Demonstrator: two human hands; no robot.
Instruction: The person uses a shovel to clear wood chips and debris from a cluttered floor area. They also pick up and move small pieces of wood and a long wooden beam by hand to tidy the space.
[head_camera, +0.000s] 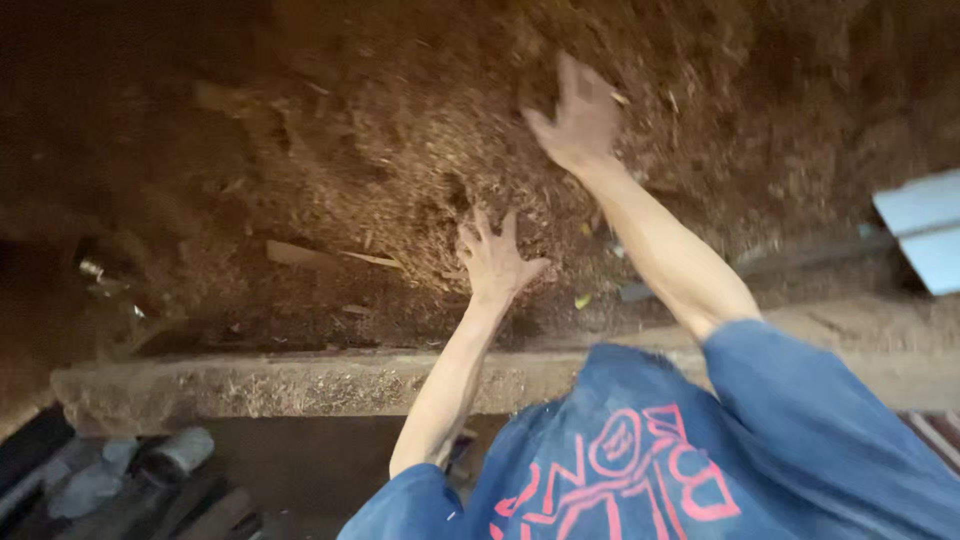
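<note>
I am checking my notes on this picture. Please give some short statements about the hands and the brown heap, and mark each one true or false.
1. Both hands reach into the heap of brown sawdust-like material. True.
2. The right hand holds a metal shovel. False: it holds no tool.
3. The left hand has its fingers spread. True.
4. The person wears red sleeves. False: the blue sleeves are short.

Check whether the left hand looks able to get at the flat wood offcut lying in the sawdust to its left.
Probably yes: the left hand rests on the sawdust heap, and nothing stands between it and the offcut.
</note>
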